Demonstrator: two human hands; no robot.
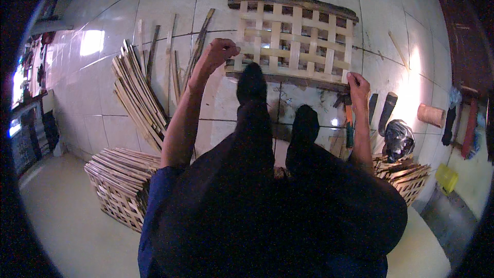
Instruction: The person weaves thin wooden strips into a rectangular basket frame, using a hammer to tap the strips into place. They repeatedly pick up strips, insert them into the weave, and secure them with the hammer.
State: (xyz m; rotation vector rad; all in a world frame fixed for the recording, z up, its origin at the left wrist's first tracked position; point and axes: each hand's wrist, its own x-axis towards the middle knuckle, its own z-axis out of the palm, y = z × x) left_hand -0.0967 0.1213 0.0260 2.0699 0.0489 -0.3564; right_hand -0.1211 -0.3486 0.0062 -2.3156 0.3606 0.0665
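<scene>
A panel of pale flat bamboo strips point(296, 54), woven in an open lattice, lies on the tiles in front of me. Dark wooden-looking bars point(293, 1) edge its far and near sides. My left hand point(218, 54) is closed in a pinch at the panel's left edge, by the end of a crosswise strip. At the near right corner, my right hand point(359, 86) pinches the panel's edge between thumb and fingers. My dark-covered left foot point(252, 85) rests against the near bar, while the right foot point(303, 123) is a little nearer to me.
Loose bamboo strips point(136, 92) lie fanned out at left. Stacked woven panels stand at left point(121, 185) and right point(406, 175). By my right forearm are a tool with an orange and green handle point(349, 123), a dark curved piece point(387, 112) and a black plastic bag point(399, 139).
</scene>
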